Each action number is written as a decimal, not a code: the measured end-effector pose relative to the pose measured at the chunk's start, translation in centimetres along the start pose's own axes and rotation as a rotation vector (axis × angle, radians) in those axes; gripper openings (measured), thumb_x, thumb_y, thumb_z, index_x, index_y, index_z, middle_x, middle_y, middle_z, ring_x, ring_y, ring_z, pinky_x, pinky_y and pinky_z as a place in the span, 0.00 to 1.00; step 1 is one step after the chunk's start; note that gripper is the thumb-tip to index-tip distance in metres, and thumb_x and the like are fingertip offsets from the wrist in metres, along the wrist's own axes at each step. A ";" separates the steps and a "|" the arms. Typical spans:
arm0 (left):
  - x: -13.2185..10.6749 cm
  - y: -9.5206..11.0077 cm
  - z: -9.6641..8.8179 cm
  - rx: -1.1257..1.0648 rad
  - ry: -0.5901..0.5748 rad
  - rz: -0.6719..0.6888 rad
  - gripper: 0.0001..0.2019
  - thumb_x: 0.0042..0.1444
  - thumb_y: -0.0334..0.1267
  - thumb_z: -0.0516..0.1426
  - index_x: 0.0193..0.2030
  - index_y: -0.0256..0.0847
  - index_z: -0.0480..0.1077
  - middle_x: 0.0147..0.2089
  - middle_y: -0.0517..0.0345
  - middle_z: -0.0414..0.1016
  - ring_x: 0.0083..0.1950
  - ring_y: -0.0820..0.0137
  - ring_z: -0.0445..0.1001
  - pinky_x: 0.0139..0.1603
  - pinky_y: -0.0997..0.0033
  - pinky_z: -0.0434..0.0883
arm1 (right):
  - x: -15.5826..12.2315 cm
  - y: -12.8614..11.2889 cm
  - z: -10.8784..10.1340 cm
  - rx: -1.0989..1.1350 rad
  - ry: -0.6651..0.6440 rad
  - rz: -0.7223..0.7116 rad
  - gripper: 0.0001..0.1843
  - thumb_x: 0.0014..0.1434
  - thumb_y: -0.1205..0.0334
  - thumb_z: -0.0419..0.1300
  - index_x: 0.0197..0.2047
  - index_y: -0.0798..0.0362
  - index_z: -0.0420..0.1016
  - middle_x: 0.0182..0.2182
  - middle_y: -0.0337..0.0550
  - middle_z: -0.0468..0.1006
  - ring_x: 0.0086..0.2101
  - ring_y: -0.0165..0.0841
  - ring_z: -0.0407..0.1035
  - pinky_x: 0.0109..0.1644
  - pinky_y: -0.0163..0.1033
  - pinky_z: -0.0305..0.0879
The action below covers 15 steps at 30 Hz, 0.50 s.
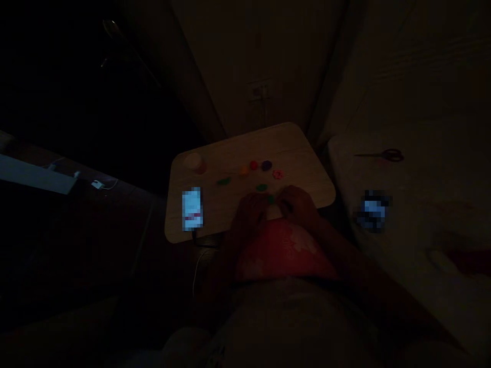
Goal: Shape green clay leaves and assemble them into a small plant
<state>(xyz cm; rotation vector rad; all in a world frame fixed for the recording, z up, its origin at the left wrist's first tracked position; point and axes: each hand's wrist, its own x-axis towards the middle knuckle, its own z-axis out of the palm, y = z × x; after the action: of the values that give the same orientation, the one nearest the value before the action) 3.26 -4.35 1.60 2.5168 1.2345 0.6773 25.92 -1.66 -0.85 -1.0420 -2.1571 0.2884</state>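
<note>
Both hands are at the near edge of the small wooden table [215, 209], fingers bent inward, with a green lump [271, 199] lying in the gap between them. The left hand [251, 209] is curled at the lump's left side and the right hand [296, 203] at its right; in this dim light I cannot tell whether either one's fingers are apart, together or clamped on it. Just beyond the lump lies a flat green piece [261, 187], and past that an orange piece [244, 171], a red ball [253, 165], a dark purple lump [266, 165] and a pink flower-shaped piece [278, 175]. Another green piece [223, 181] is farther left. The one container, a small tub [195, 162] with a pale top, is near the table's far left corner; its contents cannot be made out
</note>
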 end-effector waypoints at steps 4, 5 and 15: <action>0.0 0.0 0.0 -0.003 0.004 0.004 0.21 0.65 0.30 0.55 0.64 0.42 0.71 0.67 0.49 0.73 0.69 0.55 0.67 0.73 0.48 0.65 | 0.0 0.0 0.0 0.006 0.004 0.003 0.08 0.66 0.67 0.58 0.36 0.52 0.78 0.34 0.50 0.77 0.38 0.43 0.69 0.43 0.47 0.65; 0.0 -0.1 0.1 -0.003 0.005 0.005 0.21 0.65 0.30 0.55 0.65 0.42 0.71 0.68 0.49 0.73 0.69 0.55 0.67 0.73 0.48 0.65 | 0.0 0.0 0.0 0.015 0.010 -0.004 0.08 0.66 0.67 0.58 0.36 0.52 0.78 0.34 0.50 0.77 0.38 0.43 0.69 0.43 0.47 0.65; 0.0 -0.3 0.2 -0.027 0.014 0.011 0.21 0.63 0.28 0.56 0.63 0.42 0.70 0.67 0.48 0.73 0.67 0.54 0.68 0.71 0.46 0.65 | 0.0 0.0 -0.3 0.064 0.038 0.003 0.08 0.68 0.64 0.56 0.37 0.51 0.76 0.34 0.50 0.77 0.38 0.43 0.70 0.43 0.48 0.65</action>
<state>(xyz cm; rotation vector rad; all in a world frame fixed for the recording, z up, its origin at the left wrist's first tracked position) 3.16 -4.16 1.27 2.5025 1.2087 0.7101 26.11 -1.65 -0.62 -1.0073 -2.0991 0.3342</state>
